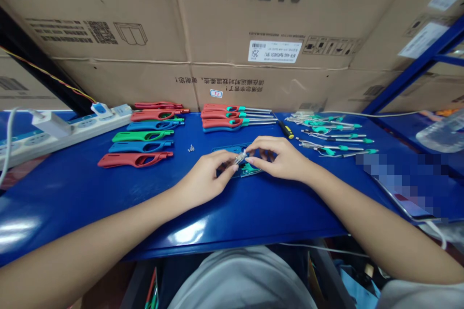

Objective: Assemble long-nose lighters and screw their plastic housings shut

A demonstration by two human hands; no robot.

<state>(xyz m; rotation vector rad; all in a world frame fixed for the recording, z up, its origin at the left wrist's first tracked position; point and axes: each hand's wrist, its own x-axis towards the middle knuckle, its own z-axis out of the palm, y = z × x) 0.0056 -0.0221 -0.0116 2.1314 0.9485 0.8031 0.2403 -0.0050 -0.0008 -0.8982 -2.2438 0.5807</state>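
Both hands meet over the middle of the blue table. Between thumb and fingers, my left hand (pixel 206 176) grips a small clear lighter fuel tank (pixel 239 158). My right hand (pixel 277 157) comes in from the other side, its thumb and forefinger pinched at the tank's upper end. Beneath them lies a blue lighter handle shell (pixel 228 147), largely covered by the hands. A green piece (pixel 250 169) shows just under the fingers. To the left of my left hand is a little pile of screws (pixel 191 148).
Red, blue and green handle shells (pixel 143 146) line the left side. Assembled lighters (pixel 224 118) lie at the back, beside a screwdriver (pixel 285 129). Several lighter inner assemblies (pixel 337 137) are on the right, near a phone (pixel 406 198). A power strip (pixel 83 125) and cardboard box (pixel 203 24) border the table.
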